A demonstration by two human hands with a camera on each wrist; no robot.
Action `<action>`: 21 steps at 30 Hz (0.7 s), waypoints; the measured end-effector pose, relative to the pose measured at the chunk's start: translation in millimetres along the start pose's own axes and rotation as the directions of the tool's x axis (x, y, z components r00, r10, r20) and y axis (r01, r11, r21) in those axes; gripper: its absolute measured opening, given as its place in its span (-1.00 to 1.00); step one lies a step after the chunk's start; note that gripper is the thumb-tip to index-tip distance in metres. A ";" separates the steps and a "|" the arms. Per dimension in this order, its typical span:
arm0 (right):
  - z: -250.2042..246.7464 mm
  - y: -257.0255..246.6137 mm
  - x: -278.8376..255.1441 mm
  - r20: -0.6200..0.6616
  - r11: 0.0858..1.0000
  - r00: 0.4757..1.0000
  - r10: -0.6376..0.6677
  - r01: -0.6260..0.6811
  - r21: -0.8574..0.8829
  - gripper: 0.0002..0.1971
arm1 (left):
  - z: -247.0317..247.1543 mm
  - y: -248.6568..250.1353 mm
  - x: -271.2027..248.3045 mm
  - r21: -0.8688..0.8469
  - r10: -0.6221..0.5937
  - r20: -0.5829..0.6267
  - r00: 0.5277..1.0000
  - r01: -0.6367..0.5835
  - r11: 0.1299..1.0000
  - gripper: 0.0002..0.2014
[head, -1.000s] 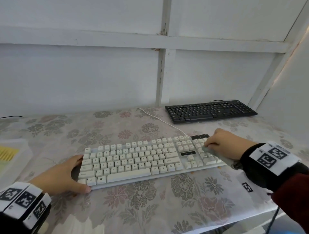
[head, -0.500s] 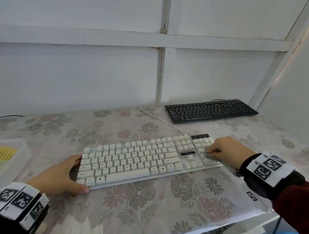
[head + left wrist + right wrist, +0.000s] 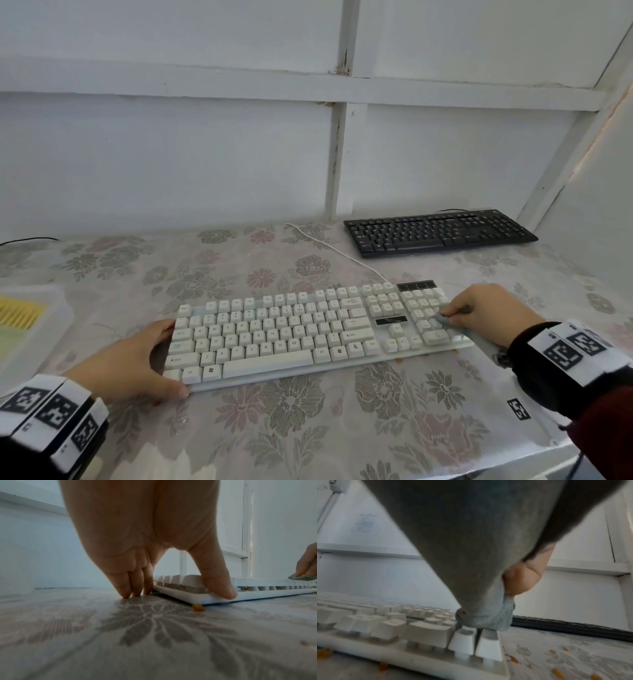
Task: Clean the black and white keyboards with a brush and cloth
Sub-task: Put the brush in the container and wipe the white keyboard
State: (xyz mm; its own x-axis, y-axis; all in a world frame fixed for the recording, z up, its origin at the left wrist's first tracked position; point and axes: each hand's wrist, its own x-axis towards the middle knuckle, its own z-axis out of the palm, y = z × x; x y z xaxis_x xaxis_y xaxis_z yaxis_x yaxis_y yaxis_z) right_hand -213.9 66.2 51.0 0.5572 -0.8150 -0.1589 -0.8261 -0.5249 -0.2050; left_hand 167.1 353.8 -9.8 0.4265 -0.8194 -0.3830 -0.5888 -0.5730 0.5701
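Right hand (image 3: pixel 486 308) presses cloth (image 3: pixel 488 616) onto white keyboard (image 3: pixel 274 332).

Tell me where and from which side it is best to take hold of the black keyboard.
Probably by its two short ends, one hand on each, coming from the near side. The black keyboard lies flat and long by the wall, so the back gives little room. Its thin edges likely suit a thumb-over, fingers-under hold.

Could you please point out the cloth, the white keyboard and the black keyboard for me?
cloth (image 3: pixel 488 619): right wrist view, bunched lower edge pressed on the keys.
white keyboard (image 3: pixel 267 361): head view, space bar.
black keyboard (image 3: pixel 438 231): head view, middle key rows.
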 end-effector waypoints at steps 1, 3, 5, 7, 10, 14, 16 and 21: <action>-1.5 -0.1 0.0 -0.002 1.000 1.000 0.013 -0.013 -0.001 -0.80 | 0.0 -0.1 0.0 0.007 0.001 -0.002 1.000 -0.001 1.000 0.36; -4.7 -1.5 0.7 -0.026 1.000 0.999 0.025 -0.025 -0.015 -0.80 | 0.1 -0.6 -0.1 0.014 -0.002 -0.004 1.000 0.002 1.000 0.37; -5.1 -6.4 0.2 -0.064 1.000 0.998 0.004 -0.003 0.014 -0.81 | 0.1 -0.2 -0.3 0.010 -0.006 0.001 1.000 0.006 1.000 0.37; -0.7 -15.3 -2.3 -0.066 0.997 0.996 -0.052 0.056 0.052 -0.82 | 0.1 0.2 -0.8 -0.011 -0.009 0.000 1.000 0.009 1.000 0.38; 14.2 -21.1 -5.4 -0.006 0.992 0.992 -0.128 0.128 0.001 -0.76 | 0.0 1.4 -1.8 -0.037 -0.011 0.000 1.000 0.011 0.999 0.39; 17.2 -7.8 -7.5 -0.034 0.994 0.994 -0.108 0.107 -0.025 -0.76 | -0.6 2.3 -2.0 -0.045 -0.005 0.009 1.000 0.006 0.999 0.41; 14.0 -0.1 -8.9 -0.034 0.996 0.996 -0.083 0.082 -0.031 -0.75 | -0.5 1.8 -1.9 -0.046 -0.002 0.007 1.000 0.002 0.999 0.41; 1.9 21.3 -10.8 -0.021 0.998 0.999 0.036 -0.037 -0.060 -0.73 | 0.0 2.3 -2.3 -0.021 -0.003 0.006 1.000 0.003 1.000 0.45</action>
State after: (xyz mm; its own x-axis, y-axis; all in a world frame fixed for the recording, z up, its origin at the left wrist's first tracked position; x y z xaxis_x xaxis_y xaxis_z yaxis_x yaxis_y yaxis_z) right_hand -237.3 64.3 46.6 0.5254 -0.8382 -0.1461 -0.8497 -0.5080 -0.1409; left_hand 164.8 354.3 -7.6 0.4240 -0.8179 -0.3889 -0.5731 -0.5748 0.5840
